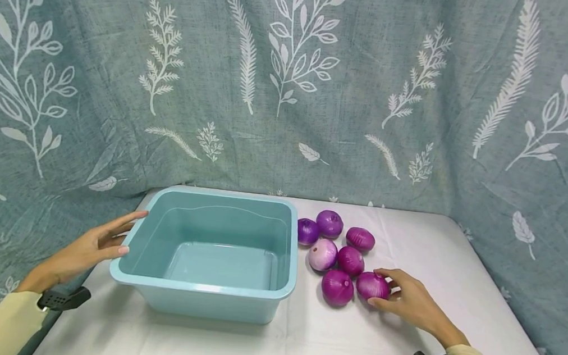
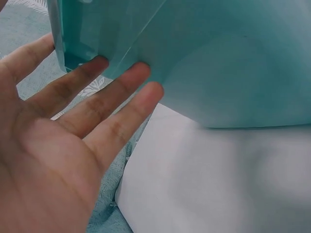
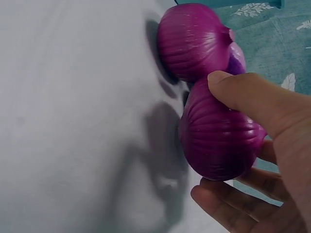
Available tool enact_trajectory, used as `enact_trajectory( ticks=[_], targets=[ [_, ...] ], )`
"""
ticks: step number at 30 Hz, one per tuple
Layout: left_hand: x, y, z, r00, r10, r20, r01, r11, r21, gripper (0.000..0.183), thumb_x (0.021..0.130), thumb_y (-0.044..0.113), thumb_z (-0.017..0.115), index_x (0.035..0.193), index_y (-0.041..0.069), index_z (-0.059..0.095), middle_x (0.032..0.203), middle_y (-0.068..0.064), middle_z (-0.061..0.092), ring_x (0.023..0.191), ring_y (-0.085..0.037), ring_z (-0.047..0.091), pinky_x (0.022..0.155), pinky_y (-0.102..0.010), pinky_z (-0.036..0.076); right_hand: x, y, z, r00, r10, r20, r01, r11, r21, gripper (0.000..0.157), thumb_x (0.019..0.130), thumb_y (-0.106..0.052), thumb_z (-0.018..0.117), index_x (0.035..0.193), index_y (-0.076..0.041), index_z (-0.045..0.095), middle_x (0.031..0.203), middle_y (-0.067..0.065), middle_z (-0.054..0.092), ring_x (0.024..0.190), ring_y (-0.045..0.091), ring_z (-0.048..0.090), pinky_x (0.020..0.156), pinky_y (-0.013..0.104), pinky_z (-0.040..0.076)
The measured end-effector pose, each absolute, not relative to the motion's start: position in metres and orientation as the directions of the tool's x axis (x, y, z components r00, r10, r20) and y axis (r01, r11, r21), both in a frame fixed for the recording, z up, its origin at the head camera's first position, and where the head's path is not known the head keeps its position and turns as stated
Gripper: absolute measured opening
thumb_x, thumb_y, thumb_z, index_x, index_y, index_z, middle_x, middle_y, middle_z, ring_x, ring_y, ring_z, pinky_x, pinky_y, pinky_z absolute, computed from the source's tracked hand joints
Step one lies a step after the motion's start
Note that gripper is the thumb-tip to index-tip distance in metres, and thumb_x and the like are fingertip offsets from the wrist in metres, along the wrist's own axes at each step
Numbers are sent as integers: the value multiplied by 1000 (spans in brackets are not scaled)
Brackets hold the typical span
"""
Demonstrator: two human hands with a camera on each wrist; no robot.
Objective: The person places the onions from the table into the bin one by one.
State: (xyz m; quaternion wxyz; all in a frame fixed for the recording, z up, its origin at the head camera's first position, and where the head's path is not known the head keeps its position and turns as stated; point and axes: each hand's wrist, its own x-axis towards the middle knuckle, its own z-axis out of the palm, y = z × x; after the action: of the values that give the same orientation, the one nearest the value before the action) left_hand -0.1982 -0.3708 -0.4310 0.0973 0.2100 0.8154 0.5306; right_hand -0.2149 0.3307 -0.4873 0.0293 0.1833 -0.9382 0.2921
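Note:
A light blue plastic tub (image 1: 203,289) stands on the left of the table with nothing inside it. My left hand (image 1: 82,250) is at its left side, thumb and fingertips right at the rim. In the left wrist view those fingers (image 2: 116,128) are spread and nearly straight against the tub wall (image 2: 218,73). At the right, my right hand (image 1: 412,301) has its thumb and fingers around a red onion (image 1: 372,285), the nearest to it of a group. The right wrist view shows the thumb lying on that onion (image 3: 218,136), with the fingers bent round its far side.
Several more onions cluster between the tub and my right hand, among them a paler one (image 1: 323,255) and a dark magenta one (image 1: 337,287). White cloth (image 1: 299,348) covers the table. Grey-green leaf-print fabric (image 1: 287,144) hangs behind and at both sides.

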Motion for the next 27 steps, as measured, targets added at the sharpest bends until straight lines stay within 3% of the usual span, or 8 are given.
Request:
enact_trajectory(
  ticks=[2, 5, 13, 20, 27],
  targets=[
    [-198, -372, -431, -888, 455, 69, 239, 328, 914, 73, 107, 2, 51, 167, 25, 17, 171, -12, 13, 141, -5, 39, 102, -28, 49, -216, 331, -482, -923, -331, 198, -385, 754, -533, 73, 80, -45, 89, 135, -4, 64, 120, 10, 67, 95, 23, 68, 76, 36, 61],
    [-199, -372, -429, -882, 466, 73, 234, 297, 926, 73, 106, 0, 53, 167, 23, 18, 169, -17, 14, 135, 4, 43, 99, -25, 50, -217, 330, -473, -911, -333, 242, -412, 746, -523, 70, 81, -42, 89, 134, -5, 65, 120, 10, 67, 95, 23, 68, 76, 35, 62],
    [-197, -369, -421, -879, 469, 82, 250, 308, 918, 72, 105, 2, 57, 166, 19, 23, 165, -25, 19, 134, 4, 42, 100, -24, 50, -223, 321, -448, -891, -323, 320, -448, 738, -504, 67, 82, -40, 89, 136, -10, 64, 121, 6, 68, 96, 22, 68, 79, 36, 62],
    [-197, -368, -422, -896, 436, 88, 243, 314, 918, 70, 104, 1, 58, 164, 18, 28, 162, -20, 26, 135, -1, 45, 100, -25, 51, -230, 307, -431, -865, -343, 366, -492, 718, -491, 65, 83, -37, 89, 137, -10, 64, 123, 3, 68, 97, 20, 69, 80, 34, 62],
    [-199, -367, -423, -900, 429, 79, 232, 317, 920, 69, 104, 2, 58, 164, 19, 28, 163, -22, 24, 134, 2, 45, 100, -24, 50, -236, 286, -415, -828, -393, 399, -557, 658, -507, 65, 83, -33, 89, 138, -10, 64, 123, 1, 67, 99, 20, 67, 82, 33, 61]
  ],
)
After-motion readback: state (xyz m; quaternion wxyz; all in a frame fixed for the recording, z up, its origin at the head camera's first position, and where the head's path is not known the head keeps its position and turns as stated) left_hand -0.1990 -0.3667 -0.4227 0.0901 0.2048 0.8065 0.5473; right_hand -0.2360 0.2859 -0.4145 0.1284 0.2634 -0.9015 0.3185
